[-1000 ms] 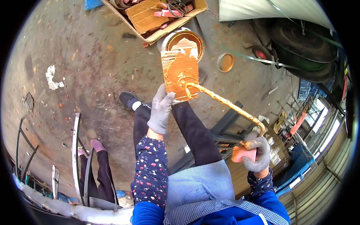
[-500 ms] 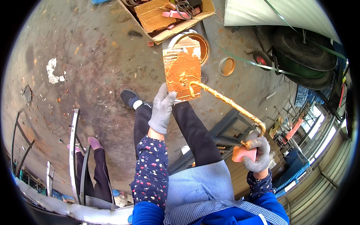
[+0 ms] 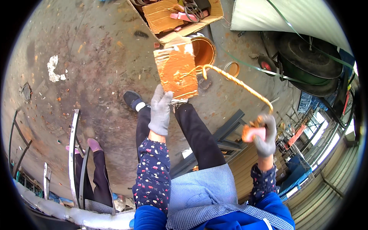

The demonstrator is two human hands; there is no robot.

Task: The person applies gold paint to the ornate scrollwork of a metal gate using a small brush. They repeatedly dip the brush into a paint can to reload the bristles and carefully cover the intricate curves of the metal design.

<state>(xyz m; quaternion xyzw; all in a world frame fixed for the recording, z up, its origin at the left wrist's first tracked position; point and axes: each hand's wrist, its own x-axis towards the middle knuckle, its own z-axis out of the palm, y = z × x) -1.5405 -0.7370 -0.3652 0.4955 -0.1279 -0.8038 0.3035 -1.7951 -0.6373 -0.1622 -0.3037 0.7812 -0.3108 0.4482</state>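
Note:
My gloved left hand (image 3: 160, 109) grips the lower edge of a cardboard piece (image 3: 174, 73) coated with wet orange paint. In my gloved right hand (image 3: 269, 136) there is a pink sponge block (image 3: 255, 134), smeared orange at one end. A long bent rod (image 3: 239, 81), thick with orange paint, runs from my right hand to a hooked tip just right of the cardboard. A thin strand of paint seems to link the tip and the cardboard. My fingers partly hide the rod's near end. Behind the cardboard stands an open paint can (image 3: 207, 51), orange inside.
A round lid (image 3: 232, 69) lies on the floor beside the can. Beyond is a cardboard box (image 3: 163, 19) with pink blocks and cable. A wheelbarrow (image 3: 308, 61) stands far right, metal frame pieces (image 3: 226, 130) near my leg. Another person's legs (image 3: 99, 168) show at left behind metal strips.
The cardboard has shifted left, showing more of the can. My right hand has moved farther away, and the rod's hooked tip has lifted off the cardboard toward the can.

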